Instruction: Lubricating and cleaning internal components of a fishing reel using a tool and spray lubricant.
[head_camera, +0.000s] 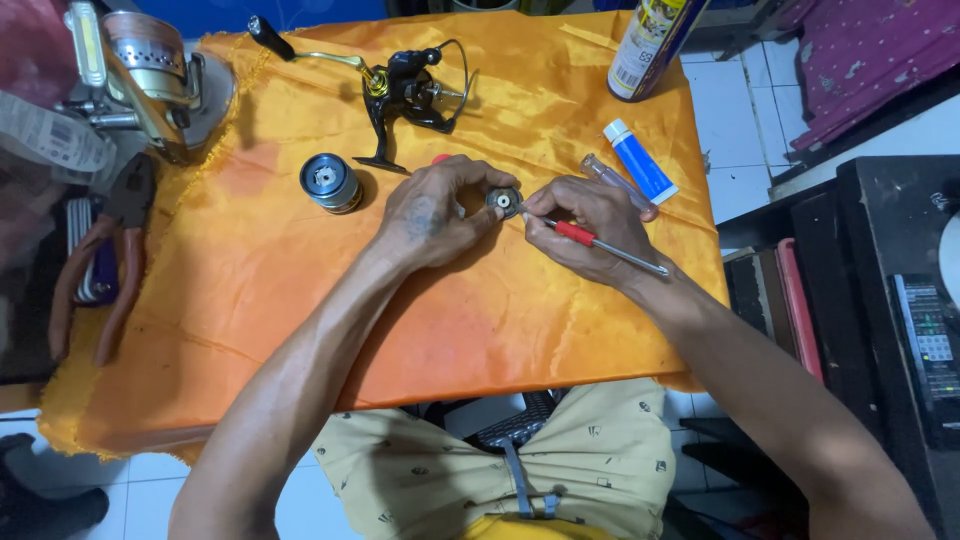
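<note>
My left hand (432, 212) pinches a small round metal reel part (504, 201) over the orange cloth (280, 260). My right hand (590, 228) holds a thin tool with a red grip (590, 238), its tip touching that part. A black fishing reel body (405, 95) with a long crank handle lies farther back on the cloth. A blue spool (331, 182) stands to the left of my left hand.
A spray can (648, 45) stands at the back right. A white and blue tube (640, 160) and a clear-handled tool (612, 180) lie by my right hand. Red-handled pliers (105, 260) and a second, larger reel (140, 70) sit at the left. Black equipment (900, 320) stands at the right.
</note>
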